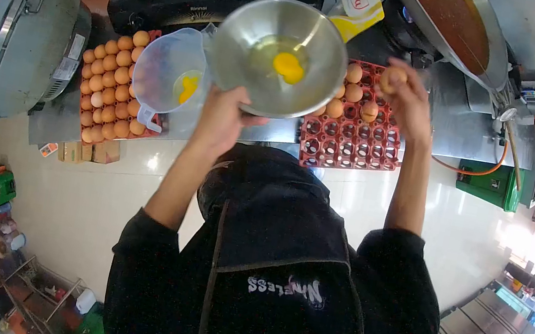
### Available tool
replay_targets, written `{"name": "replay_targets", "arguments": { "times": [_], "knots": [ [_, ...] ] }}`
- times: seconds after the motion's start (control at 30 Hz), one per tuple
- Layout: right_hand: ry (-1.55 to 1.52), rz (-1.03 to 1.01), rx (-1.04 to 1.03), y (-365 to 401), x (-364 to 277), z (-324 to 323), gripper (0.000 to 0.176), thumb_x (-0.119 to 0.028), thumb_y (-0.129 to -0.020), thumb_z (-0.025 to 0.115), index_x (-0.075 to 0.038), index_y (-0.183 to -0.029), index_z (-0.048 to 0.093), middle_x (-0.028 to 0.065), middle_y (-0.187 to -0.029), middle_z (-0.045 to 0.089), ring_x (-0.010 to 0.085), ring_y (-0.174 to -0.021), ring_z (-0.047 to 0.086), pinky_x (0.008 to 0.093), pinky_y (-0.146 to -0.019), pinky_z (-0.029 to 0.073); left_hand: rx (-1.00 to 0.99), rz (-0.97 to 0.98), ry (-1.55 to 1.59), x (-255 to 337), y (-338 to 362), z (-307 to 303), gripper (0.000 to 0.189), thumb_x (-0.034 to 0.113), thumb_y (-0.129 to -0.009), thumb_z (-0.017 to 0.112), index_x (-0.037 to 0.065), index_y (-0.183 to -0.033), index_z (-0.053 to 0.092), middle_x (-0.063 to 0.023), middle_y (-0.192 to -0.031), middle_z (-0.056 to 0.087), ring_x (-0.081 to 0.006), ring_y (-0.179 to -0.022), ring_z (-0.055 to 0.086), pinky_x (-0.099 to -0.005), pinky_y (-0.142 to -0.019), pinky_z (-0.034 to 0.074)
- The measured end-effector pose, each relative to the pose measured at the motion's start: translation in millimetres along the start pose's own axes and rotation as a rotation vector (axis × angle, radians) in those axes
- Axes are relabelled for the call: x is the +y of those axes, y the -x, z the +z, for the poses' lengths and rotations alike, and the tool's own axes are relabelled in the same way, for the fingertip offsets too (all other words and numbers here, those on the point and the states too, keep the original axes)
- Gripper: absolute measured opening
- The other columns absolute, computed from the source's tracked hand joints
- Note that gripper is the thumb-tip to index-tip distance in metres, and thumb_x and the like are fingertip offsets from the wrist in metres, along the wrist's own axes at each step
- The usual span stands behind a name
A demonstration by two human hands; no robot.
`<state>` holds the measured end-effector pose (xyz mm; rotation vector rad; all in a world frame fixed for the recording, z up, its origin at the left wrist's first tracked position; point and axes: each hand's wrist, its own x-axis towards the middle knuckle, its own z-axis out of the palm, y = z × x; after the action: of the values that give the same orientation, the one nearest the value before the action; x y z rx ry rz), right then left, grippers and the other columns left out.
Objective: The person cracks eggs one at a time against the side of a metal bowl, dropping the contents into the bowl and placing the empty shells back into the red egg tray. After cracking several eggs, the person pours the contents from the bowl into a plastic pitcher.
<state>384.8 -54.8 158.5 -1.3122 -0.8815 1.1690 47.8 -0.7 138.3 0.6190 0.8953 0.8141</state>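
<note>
My left hand (223, 116) grips the near rim of a stainless steel mixing bowl (235, 65), which is held up over the counter. Yellow egg yolks (288, 67) lie in clear egg white at its bottom. My right hand (408, 102) has its fingers closed around a brown egg (392, 80), slightly blurred, above the far right corner of a red egg tray (350, 146). That tray holds several brown eggs in its far left part and bare cups nearer me. A clear plastic jug (156, 69) with yolks in it stands left of the bowl.
Another egg tray full of brown eggs (111, 79) sits at the left. Behind are a black gas stove (167, 6), a yellow and white packet (360, 8) and a large pan of reddish-brown liquid (461, 22). A big metal pot (31, 47) stands far left.
</note>
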Motion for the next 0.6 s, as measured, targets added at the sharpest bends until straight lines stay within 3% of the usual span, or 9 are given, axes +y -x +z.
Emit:
{"name": "replay_targets", "arguments": {
  "times": [0.03,0.1,0.2,0.27,0.33,0.47,0.53,0.57,0.6],
  "knots": [
    [0.249,-0.028,0.101,3,20,-9,0.036,-0.015,-0.094,0.063,-0.002,-0.128,0.057,0.0157,-0.106,0.065,0.0204,-0.09,0.064,0.0329,-0.077,0.054,0.019,0.003,-0.023,11,7,-8,0.042,0.006,-0.082,0.057,0.002,-0.124,0.055,-0.011,-0.114,0.064,-0.0227,-0.091,0.069,-0.0348,-0.062,0.064],
    [0.799,-0.367,0.138,7,91,-31,0.035,-0.01,-0.09,0.065,-0.004,-0.125,0.06,0.0161,-0.103,0.065,0.0284,-0.093,0.064,0.0391,-0.082,0.054,0.11,0.054,-0.061,34,26,-22,0.034,0.006,-0.082,0.057,0.001,-0.116,0.059,-0.01,-0.113,0.065,-0.0212,-0.094,0.068,-0.0358,-0.063,0.063],
    [1.055,-0.339,0.03,30,115,-9,0.038,-0.016,-0.087,0.068,-0.007,-0.123,0.062,0.0147,-0.104,0.063,0.0336,-0.104,0.059,0.049,-0.09,0.048,0.255,0.082,-0.079,57,48,-53,0.028,0.005,-0.082,0.056,-0.001,-0.109,0.06,-0.0081,-0.108,0.065,-0.0208,-0.094,0.067,-0.036,-0.065,0.063],
    [1.502,-0.507,0.264,36,111,18,0.039,-0.022,-0.084,0.071,-0.009,-0.12,0.063,0.0113,-0.107,0.061,0.0327,-0.113,0.053,0.0558,-0.095,0.04,0.296,0.105,-0.101,75,60,-76,0.027,0.004,-0.082,0.056,-0.002,-0.108,0.06,-0.0077,-0.106,0.064,-0.021,-0.094,0.067,-0.0369,-0.067,0.062],
    [1.523,-0.471,0.185,34,114,28,0.04,-0.026,-0.083,0.072,-0.01,-0.119,0.064,0.0103,-0.109,0.061,0.0306,-0.113,0.052,0.0573,-0.095,0.038,0.362,0.172,-0.184,89,67,-98,0.038,0.001,-0.082,0.053,-0.004,-0.12,0.052,-0.015,-0.107,0.063,-0.0255,-0.087,0.069,-0.0359,-0.058,0.064],
    [1.536,-0.331,0.075,27,126,37,0.041,-0.031,-0.082,0.073,-0.012,-0.117,0.063,0.0095,-0.108,0.061,0.0286,-0.111,0.053,0.0594,-0.095,0.035,0.48,0.298,-0.289,103,67,-116,0.043,0.001,-0.083,0.051,-0.003,-0.125,0.048,-0.0172,-0.111,0.061,-0.0237,-0.089,0.069,-0.0339,-0.055,0.063],
    [1.536,-0.25,0.06,22,127,36,0.041,-0.032,-0.082,0.072,-0.012,-0.117,0.061,0.01,-0.11,0.063,0.029,-0.112,0.055,0.0606,-0.097,0.035,0.611,0.402,-0.564,107,64,-119,0.046,-0.002,-0.081,0.051,0.0,-0.127,0.049,-0.014,-0.112,0.058,-0.0202,-0.094,0.065,-0.033,-0.074,0.06],
    [1.534,-0.252,0.054,22,128,35,0.041,-0.032,-0.082,0.072,-0.012,-0.117,0.061,0.01,-0.11,0.063,0.029,-0.112,0.055,0.0606,-0.097,0.035,0.617,0.401,-0.565,106,60,-128,0.046,-0.002,-0.081,0.051,0.0,-0.127,0.049,-0.014,-0.112,0.058,-0.0202,-0.094,0.065,-0.033,-0.074,0.06],
    [1.511,-0.273,0.072,22,126,35,0.042,-0.03,-0.081,0.073,-0.012,-0.117,0.062,0.0099,-0.111,0.063,0.0286,-0.112,0.055,0.062,-0.098,0.034,0.599,0.423,-0.637,103,53,-143,0.055,-0.002,-0.082,0.049,0.0,-0.137,0.041,-0.0155,-0.12,0.056,-0.0241,-0.103,0.063,-0.0343,-0.082,0.058]
  ]
}}
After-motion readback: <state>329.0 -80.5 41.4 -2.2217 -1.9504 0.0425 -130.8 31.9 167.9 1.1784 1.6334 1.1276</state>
